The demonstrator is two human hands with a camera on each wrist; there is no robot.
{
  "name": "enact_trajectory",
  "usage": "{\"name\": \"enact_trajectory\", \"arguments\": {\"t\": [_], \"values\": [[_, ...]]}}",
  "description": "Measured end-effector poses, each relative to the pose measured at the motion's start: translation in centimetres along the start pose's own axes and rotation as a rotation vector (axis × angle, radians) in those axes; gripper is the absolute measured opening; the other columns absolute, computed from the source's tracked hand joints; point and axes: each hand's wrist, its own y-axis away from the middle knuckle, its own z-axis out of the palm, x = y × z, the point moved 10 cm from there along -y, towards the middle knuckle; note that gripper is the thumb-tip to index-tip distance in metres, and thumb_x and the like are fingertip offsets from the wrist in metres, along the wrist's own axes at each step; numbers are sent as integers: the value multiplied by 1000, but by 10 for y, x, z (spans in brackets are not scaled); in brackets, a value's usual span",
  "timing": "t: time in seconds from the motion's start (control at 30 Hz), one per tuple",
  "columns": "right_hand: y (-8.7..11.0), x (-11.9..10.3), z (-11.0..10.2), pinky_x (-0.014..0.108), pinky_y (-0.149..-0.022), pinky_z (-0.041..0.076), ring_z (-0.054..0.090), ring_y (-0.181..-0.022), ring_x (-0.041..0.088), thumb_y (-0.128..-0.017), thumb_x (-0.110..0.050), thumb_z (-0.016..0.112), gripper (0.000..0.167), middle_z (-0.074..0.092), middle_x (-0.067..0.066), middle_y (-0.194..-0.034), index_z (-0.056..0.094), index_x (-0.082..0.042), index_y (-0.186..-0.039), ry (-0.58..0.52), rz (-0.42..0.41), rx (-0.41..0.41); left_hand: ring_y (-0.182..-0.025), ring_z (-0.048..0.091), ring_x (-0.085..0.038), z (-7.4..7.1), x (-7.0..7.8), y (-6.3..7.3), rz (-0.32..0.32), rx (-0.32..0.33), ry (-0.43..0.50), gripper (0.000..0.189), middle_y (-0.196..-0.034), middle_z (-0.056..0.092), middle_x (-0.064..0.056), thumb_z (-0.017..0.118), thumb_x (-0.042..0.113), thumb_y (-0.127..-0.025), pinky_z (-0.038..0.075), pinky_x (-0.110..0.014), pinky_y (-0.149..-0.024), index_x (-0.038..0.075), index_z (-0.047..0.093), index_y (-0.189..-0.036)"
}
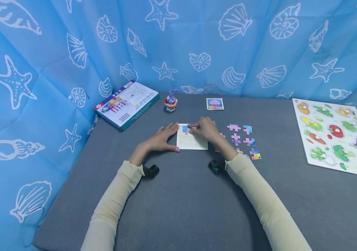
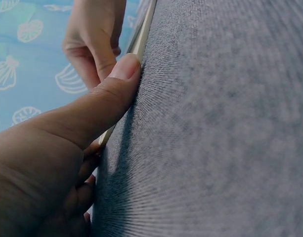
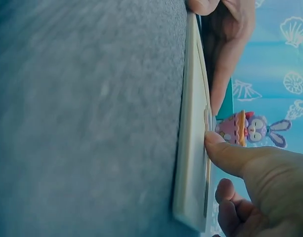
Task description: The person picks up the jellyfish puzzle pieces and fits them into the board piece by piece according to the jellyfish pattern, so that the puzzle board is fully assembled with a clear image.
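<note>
A white puzzle tray point(image 1: 194, 143) lies on the grey table, with blue and pink jigsaw piece point(image 1: 185, 129) in its upper left corner. My left hand point(image 1: 161, 138) holds the tray's left side, its thumb at the near corner and its fingers spread toward the far corner. In the left wrist view, that thumb point(image 2: 124, 69) rests against the tray's edge. My right hand point(image 1: 206, 129) reaches over the tray and pinches at the piece with thumb and fingertips. The right wrist view has the thumb point(image 3: 218, 143) low on the tray; the piece is partly hidden there.
Several loose jigsaw pieces point(image 1: 236, 138) lie right of the tray, some behind my right forearm. A jellyfish picture card point(image 1: 215, 104), a purple rabbit figurine point(image 1: 171, 101) and a flat box point(image 1: 128, 104) sit farther back. A vegetable puzzle board point(image 1: 338, 136) lies far right.
</note>
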Motion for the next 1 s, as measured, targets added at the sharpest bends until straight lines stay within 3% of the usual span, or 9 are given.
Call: {"name": "enact_trajectory", "arguments": {"t": [0.23,0.4,0.57,0.63,0.73,0.87,1.0], "values": [[-4,-7,2,36,-67,33,48,-74,19,-82,-28,69,26,65,13,-96,69,-19,-107,33,14,-46,-144,0,-22,-1,6,-4,2,-3,-12,97,-156,4,-3,66,50,-79,-1,-49,-115,13,9,-149],[-5,-6,3,34,-65,31,43,-71,18,-82,-31,69,32,62,12,-85,67,-20,-112,25,27,-80,-144,-1,-21,-1,7,-4,-3,-4,-11,97,-156,4,-2,66,50,-78,-1,-48,-116,14,9,-149],[-1,0,-3,32,-62,33,45,-73,20,-82,-28,69,38,60,13,-86,65,-13,-116,4,-28,-78,-144,0,-22,-1,9,-4,8,-10,-3,99,-156,2,-3,67,50,-78,-1,-49,-115,12,8,-149],[2,7,-10,32,-61,33,47,-73,20,-83,-26,68,37,61,14,-85,64,-11,-117,11,-40,-54,-144,0,-21,0,10,-3,14,-14,5,100,-156,1,-3,67,49,-78,0,-49,-115,12,8,-149],[11,26,-29,36,-62,30,47,-65,26,-85,-25,66,36,58,16,-69,64,-10,-117,8,-7,-3,-144,1,-21,1,12,-2,28,-21,20,101,-156,-1,-4,68,47,-78,0,-49,-115,12,6,-149],[26,58,-59,40,-64,30,45,-70,28,-85,-25,65,38,53,17,-73,63,-9,-119,19,64,64,-144,0,-19,2,13,-3,42,-31,35,101,-156,-1,-3,68,46,-78,-1,-48,-116,13,5,-149],[40,91,-80,34,-55,30,42,-64,21,-84,-23,67,39,58,13,-76,62,-7,-119,38,103,87,-144,0,-19,3,14,-4,49,-40,32,100,-157,-1,-2,68,46,-78,-1,-47,-116,13,5,-149]]}}
